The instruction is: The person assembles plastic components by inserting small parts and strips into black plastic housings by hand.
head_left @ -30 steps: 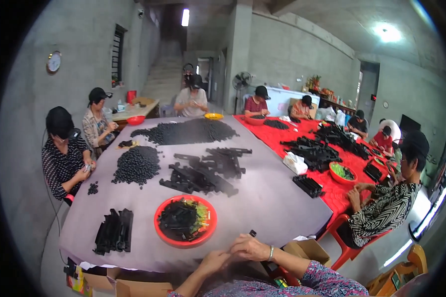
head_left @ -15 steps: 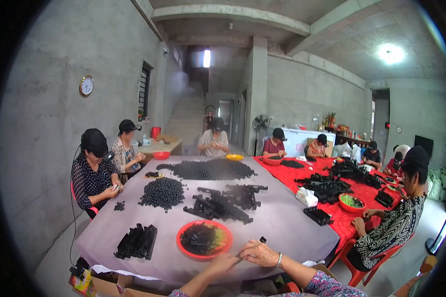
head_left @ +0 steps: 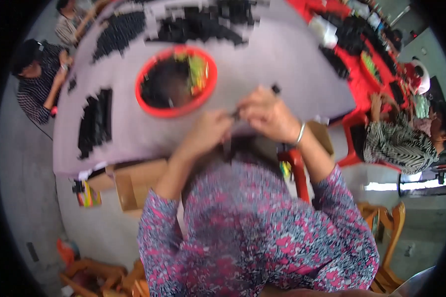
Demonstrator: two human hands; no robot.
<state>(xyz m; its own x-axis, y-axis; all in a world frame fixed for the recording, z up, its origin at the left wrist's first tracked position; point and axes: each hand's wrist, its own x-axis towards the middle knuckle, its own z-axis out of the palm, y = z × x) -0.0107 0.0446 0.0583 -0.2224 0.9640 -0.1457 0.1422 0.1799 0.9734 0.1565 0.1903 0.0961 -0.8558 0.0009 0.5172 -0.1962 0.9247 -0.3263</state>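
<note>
Tablecloth mauve-grey above grey floor, left fingers and right fingers tight on blurred dark piece

Left hand and right hand meet at near edge of tabletop, pinching small dark piece; detail blurred. Red bowl beyond left hand. Black strips grouped toward tabletop's near left corner.
</note>
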